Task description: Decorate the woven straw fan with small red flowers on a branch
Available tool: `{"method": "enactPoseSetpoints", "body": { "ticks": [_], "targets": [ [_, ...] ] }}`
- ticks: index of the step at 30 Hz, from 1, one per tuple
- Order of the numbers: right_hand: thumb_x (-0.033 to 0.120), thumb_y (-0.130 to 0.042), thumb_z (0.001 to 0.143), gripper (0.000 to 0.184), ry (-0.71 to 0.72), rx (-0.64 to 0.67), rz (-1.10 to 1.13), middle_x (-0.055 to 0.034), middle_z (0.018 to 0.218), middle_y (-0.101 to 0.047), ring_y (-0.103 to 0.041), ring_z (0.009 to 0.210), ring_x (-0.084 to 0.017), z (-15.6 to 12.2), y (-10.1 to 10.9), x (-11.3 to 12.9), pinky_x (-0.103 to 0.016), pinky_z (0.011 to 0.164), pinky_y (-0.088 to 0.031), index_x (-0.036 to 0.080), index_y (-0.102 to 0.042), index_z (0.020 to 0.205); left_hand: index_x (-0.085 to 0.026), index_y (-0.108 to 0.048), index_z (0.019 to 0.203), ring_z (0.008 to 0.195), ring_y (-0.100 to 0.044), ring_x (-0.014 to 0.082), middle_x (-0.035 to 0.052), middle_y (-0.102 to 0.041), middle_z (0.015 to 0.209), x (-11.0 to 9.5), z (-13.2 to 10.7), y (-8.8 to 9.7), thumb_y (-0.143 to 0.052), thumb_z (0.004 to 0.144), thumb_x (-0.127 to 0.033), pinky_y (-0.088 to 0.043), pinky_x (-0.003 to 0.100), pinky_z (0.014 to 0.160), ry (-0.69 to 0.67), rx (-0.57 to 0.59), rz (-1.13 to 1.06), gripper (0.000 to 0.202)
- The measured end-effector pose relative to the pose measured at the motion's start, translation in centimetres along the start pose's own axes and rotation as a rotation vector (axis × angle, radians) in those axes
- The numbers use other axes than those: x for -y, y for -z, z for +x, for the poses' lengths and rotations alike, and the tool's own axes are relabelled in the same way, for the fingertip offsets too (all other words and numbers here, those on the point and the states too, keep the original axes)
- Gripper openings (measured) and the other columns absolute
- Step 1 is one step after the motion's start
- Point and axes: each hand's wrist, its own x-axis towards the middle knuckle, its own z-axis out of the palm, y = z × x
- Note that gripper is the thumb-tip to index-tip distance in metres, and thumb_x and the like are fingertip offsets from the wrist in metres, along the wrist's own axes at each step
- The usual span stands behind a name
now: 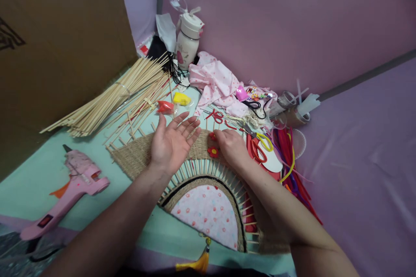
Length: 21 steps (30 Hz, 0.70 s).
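Observation:
A half-round fan (130,156) of thin sticks woven with brown twine lies in front of me, its inner half-circle covered in pink flowered cloth (208,212). My left hand (172,145) is over the woven band, palm up, fingers spread, holding nothing. On the band's upper part, my right hand (232,145) has its fingers drawn together at a small red flower (212,136); its fingertips are partly hidden. Just below that sits another red flower with a yellow centre (212,152). A yellow tassel (198,263) hangs at the fan's lower edge.
At left lies a pink glue gun (78,181); behind it, a bundle of wooden sticks (113,99). Along the back are a white bottle (187,41), pink cloth (214,78) and small red scissors (216,116). Orange-and-yellow-handled scissors (258,151) and coloured pipe cleaners (287,151) lie right.

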Motion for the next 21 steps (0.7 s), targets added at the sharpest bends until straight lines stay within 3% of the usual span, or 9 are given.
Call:
{"method": "enactPoseSetpoints", "body": {
  "ticks": [4,7,12,21],
  "targets": [
    [0.012,-0.041,0.094,0.037,-0.02,-0.112,0.065,-0.0159,0.111,-0.067,-0.057,0.099,-0.024,-1.2,0.2,-0.3,-0.033,0.085,-0.04,0.008,-0.052,0.129,-0.015,-0.065,0.099,0.097,-0.065,0.0203,0.012,-0.066,0.101,0.0,-0.1,0.0,-0.04,0.09,-0.059,-0.055,0.034,0.087,-0.001,-0.006,-0.003,0.052],
    [0.018,-0.04,0.096,0.039,-0.079,-0.156,0.051,-0.0147,0.127,-0.059,-0.05,0.112,-0.026,-2.0,0.5,-0.2,-0.037,0.088,-0.036,0.014,-0.051,0.133,-0.014,-0.065,0.098,0.096,-0.065,0.02,0.0116,-0.066,0.099,0.1,-0.1,0.0,-0.042,0.09,-0.057,-0.055,0.034,0.087,0.005,-0.011,0.001,0.049],
    [0.027,-0.045,0.093,0.037,-0.156,-0.077,-0.018,-0.0102,0.122,-0.057,-0.046,0.107,-0.028,-2.4,0.6,0.7,-0.041,0.084,-0.03,0.025,-0.057,0.128,-0.015,-0.065,0.098,0.094,-0.065,0.02,0.0111,-0.066,0.096,0.1,-0.1,0.0,-0.044,0.089,-0.056,-0.055,0.034,0.086,0.005,-0.019,0.018,0.048],
    [0.031,-0.044,0.093,0.037,-0.127,-0.019,-0.044,-0.0108,0.122,-0.055,-0.042,0.105,-0.027,-2.4,0.6,1.1,-0.042,0.085,-0.026,0.024,-0.057,0.127,-0.015,-0.064,0.098,0.094,-0.064,0.0196,0.0109,-0.065,0.096,0.0,-0.1,-0.1,-0.042,0.09,-0.058,-0.055,0.034,0.087,0.011,-0.034,0.024,0.049]
  ]
}}
